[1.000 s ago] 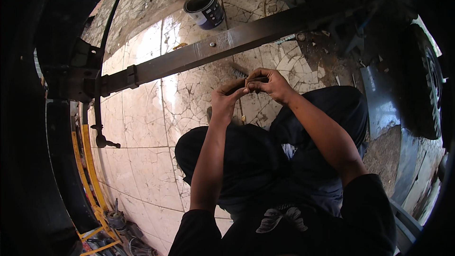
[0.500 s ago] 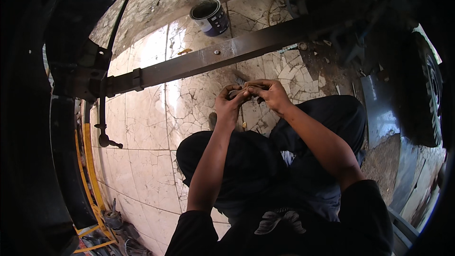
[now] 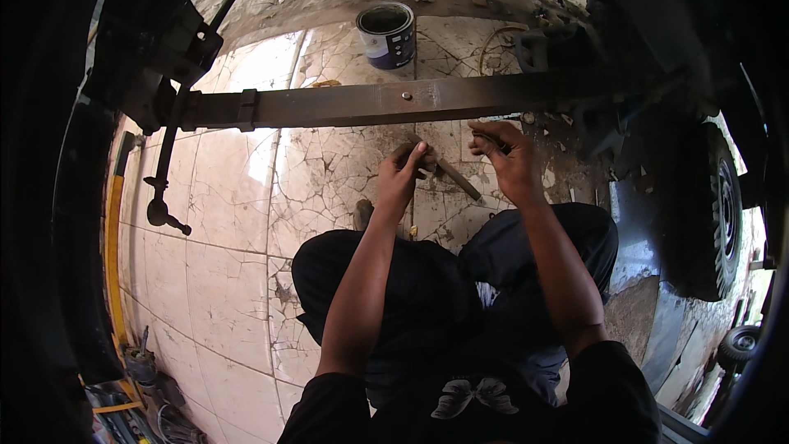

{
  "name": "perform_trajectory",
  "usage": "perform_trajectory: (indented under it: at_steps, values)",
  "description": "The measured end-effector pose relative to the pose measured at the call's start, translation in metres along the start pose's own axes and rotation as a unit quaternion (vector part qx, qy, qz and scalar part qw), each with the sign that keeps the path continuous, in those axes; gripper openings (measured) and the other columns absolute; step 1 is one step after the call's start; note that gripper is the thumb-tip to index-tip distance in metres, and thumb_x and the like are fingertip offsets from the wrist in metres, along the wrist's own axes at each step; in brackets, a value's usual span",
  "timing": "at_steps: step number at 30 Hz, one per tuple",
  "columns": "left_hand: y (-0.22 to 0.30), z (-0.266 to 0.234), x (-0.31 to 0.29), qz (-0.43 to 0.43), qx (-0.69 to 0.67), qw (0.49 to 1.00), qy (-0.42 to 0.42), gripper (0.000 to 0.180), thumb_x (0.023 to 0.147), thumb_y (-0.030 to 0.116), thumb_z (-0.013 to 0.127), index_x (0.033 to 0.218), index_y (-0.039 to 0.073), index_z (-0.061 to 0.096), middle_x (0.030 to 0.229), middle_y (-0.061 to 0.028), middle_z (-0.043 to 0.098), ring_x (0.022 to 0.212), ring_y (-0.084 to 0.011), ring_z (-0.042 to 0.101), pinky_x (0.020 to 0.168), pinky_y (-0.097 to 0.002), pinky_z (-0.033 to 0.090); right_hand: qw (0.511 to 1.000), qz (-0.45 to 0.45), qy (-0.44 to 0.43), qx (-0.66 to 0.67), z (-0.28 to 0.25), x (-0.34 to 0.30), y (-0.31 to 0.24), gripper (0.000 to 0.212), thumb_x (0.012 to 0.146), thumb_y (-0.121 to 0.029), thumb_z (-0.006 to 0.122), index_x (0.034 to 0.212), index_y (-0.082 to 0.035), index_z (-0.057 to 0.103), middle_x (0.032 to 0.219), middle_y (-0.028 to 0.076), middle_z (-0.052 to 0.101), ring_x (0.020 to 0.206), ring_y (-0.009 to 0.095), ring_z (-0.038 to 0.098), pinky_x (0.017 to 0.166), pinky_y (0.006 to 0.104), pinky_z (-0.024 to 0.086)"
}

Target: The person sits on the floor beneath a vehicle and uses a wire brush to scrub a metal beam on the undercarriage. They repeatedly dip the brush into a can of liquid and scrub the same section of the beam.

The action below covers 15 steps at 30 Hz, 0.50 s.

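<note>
Cracked pale tile floor under a long rusty steel bar. Left hand grips a dark metal rod; right hand pinches a small piece, both arms raised.

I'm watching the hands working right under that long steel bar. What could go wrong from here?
1. The left hand grips a dark rod only near one end; it could slip and drop onto the cracked tile floor.
2. Both hands, the right hand too, sit just under the steel bar, so knuckles may strike its edge.
3. The open paint can stands close behind and could tip.
</note>
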State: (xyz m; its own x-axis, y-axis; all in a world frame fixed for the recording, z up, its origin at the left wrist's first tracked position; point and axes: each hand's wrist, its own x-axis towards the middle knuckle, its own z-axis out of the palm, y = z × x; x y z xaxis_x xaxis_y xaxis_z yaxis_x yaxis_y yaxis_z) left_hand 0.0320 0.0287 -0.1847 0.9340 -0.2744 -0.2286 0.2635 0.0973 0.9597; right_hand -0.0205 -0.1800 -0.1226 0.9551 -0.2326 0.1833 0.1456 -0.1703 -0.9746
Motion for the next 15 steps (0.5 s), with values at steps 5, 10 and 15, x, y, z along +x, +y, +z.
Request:
perform_trajectory:
  at_steps: [5,10,15]
  values:
    - [0.004,-0.007,0.004,0.035,-0.008,0.999,-0.019,0.049,0.103,0.046,0.064,0.118,0.0,0.07,0.1,-0.0089,0.074,0.091,-0.0154,0.068,0.082,-0.0305,0.051,0.938,-0.151,-0.065,-0.305,0.015,0.054,-0.048,0.026,0.086,-0.013,0.08,0.112,-0.007,0.078,0.102,0.016,0.075,0.083,0.027,0.074,0.077,0.039,0.057]
    - [0.004,-0.01,0.006,0.047,-0.076,0.994,-0.064,0.059,0.106,0.054,0.05,0.12,-0.001,0.069,0.102,-0.0095,0.074,0.093,-0.0172,0.068,0.085,-0.0332,0.049,0.901,-0.122,-0.158,-0.386,0.033,0.108,-0.045,0.025,0.082,-0.01,0.082,0.107,-0.006,0.08,0.097,0.017,0.077,0.085,0.027,0.077,0.078,0.0377,0.059]
    - [-0.001,-0.015,0.01,0.06,-0.151,0.985,-0.062,0.07,0.109,0.059,0.035,0.122,-0.001,0.069,0.101,-0.0106,0.074,0.094,-0.0195,0.068,0.085,-0.035,0.048,0.906,-0.108,-0.2,-0.358,0.041,0.114,-0.038,0.02,0.082,-0.008,0.083,0.102,-0.007,0.081,0.091,0.016,0.078,0.086,0.025,0.078,0.078,0.0352,0.061]
